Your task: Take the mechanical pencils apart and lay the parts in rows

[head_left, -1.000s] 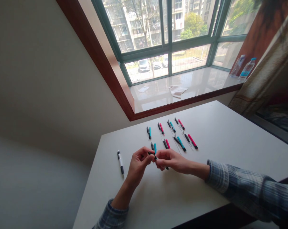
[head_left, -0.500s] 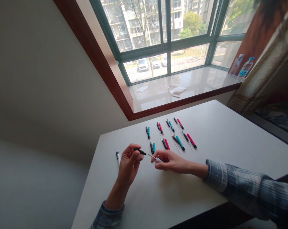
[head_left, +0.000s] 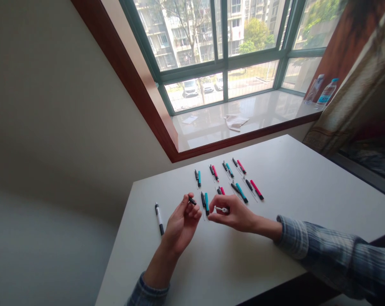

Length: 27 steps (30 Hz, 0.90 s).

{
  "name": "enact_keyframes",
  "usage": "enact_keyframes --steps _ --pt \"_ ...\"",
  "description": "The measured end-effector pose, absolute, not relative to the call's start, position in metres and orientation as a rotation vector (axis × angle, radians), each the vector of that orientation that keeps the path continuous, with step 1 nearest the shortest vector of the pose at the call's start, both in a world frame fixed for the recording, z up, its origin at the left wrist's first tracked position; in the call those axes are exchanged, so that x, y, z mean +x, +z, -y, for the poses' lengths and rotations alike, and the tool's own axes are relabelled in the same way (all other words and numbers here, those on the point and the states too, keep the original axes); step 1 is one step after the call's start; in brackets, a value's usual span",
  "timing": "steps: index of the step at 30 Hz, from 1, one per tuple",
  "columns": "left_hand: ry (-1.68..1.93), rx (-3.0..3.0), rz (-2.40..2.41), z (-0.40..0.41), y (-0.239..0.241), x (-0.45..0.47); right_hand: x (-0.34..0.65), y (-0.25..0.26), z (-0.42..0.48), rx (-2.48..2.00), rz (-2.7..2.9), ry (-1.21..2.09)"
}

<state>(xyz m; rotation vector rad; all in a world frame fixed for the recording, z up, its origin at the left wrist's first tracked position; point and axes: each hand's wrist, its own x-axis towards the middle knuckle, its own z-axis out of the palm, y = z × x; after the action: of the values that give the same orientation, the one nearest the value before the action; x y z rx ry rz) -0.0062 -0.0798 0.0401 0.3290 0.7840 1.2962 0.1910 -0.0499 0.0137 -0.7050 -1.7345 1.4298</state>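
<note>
My left hand is raised a little above the white table, fingers curled round a short black pen part pinched at the fingertips. My right hand rests low over the table just to the right, thumb and fingers pinched on a small white pen part. The two hands are a few centimetres apart. Right behind them lie a black and a teal pen piece side by side.
Two rows of taken-apart pens in teal and pink with black parts lie beyond my hands. A whole white and black pen lies left of my left hand. A window sill with a cloth and two bottles is behind.
The hands, joined on one pen a second ago, have pulled apart. The left kept the black piece, the right kept the white piece and moved towards the rows.
</note>
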Motion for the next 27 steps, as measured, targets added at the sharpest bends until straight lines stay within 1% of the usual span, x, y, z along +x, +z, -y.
enact_keyframes --steps 3,6,9,16,21,24,27 --pt "1.248 0.465 -0.812 0.086 0.038 0.001 0.194 0.014 0.045 -0.718 1.733 1.261" --pt "1.192 0.581 -0.825 0.091 0.038 0.007 0.195 0.015 0.043 -0.738 1.753 1.179" --pt "1.155 0.717 -0.867 0.092 0.036 0.007 0.194 0.016 0.044 -0.726 1.795 1.176" --pt "1.11 1.177 -1.042 0.09 0.035 0.003 0.189 0.015 0.047 -0.729 1.812 1.29" --pt "1.083 1.151 -1.027 0.093 0.036 0.005 0.19 0.021 0.042 -0.715 1.808 1.232" --pt "1.119 1.033 -1.003 0.095 0.03 0.001 0.202 0.026 0.025 -0.811 1.77 1.079" --pt "1.112 0.959 -1.002 0.098 0.026 -0.006 0.229 0.022 -0.007 -1.011 1.69 0.896"
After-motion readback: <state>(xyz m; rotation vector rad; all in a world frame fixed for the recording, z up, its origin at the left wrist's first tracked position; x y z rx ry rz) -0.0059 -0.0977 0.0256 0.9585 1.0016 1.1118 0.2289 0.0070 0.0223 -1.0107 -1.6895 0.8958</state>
